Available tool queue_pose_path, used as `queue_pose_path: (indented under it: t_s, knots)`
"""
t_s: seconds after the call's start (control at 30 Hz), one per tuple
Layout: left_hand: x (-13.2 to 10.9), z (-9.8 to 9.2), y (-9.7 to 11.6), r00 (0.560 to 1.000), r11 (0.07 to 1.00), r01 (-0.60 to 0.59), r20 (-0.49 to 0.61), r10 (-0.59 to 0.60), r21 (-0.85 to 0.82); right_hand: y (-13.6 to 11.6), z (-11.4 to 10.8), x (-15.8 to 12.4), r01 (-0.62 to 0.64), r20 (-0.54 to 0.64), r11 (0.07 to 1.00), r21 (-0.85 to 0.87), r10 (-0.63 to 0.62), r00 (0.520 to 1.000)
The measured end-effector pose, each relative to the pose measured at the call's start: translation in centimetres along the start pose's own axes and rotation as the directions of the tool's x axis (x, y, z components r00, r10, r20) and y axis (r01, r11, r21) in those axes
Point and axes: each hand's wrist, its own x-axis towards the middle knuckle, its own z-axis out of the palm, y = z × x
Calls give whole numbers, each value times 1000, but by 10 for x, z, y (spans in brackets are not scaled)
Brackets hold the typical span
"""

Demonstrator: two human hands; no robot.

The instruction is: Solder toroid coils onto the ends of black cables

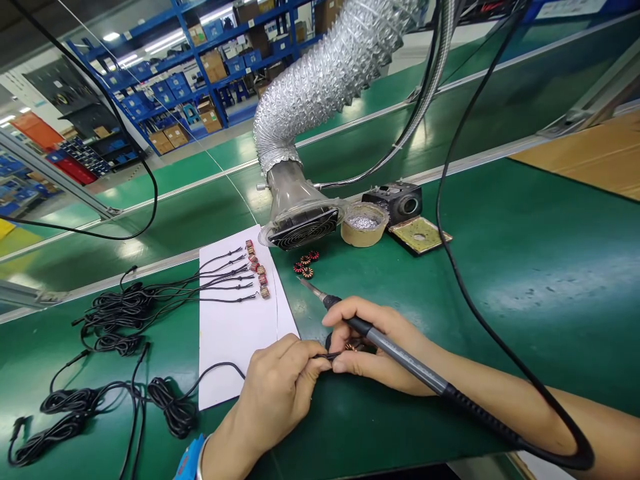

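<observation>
Between thumb and fingers, my left hand (280, 380) pinches the end of a black cable (220, 365) that trails off to the left. A soldering iron (410, 363) lies across my right hand (385, 333), its tip pointing up and left. That hand's thumb and fingertip also meet at the cable end, touching or nearly touching my left fingertips. A small copper-coloured part (351, 347) shows partly behind the right fingers; most of it is hidden. Beyond the iron's tip lie several small red-and-black wound ring coils (306, 264).
Several cables with coils (261, 270) at their ends rest on a white sheet (225, 347). Bundled black cables (120, 310) lie left. A fume extractor nozzle (300, 223) hangs beyond, beside a round tub (365, 227), a black holder (395, 200) and a square pad (420, 235).
</observation>
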Motion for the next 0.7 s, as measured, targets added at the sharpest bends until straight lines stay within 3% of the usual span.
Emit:
queue_pose_path:
  t_s: [0.13,0.43,0.7]
  knots:
    - [1,0,0,1000,1000,12,-20,-12,7,0,0,0,32,-6,999,-7,-32,999]
    - [-2,2,0,998,998,-14,-66,18,60,-2,3,0,-21,-31,999,-25,20,999]
    - [1,-1,3,999,1000,3,-32,-3,5,0,2,-4,77,85,995,59,-81,993]
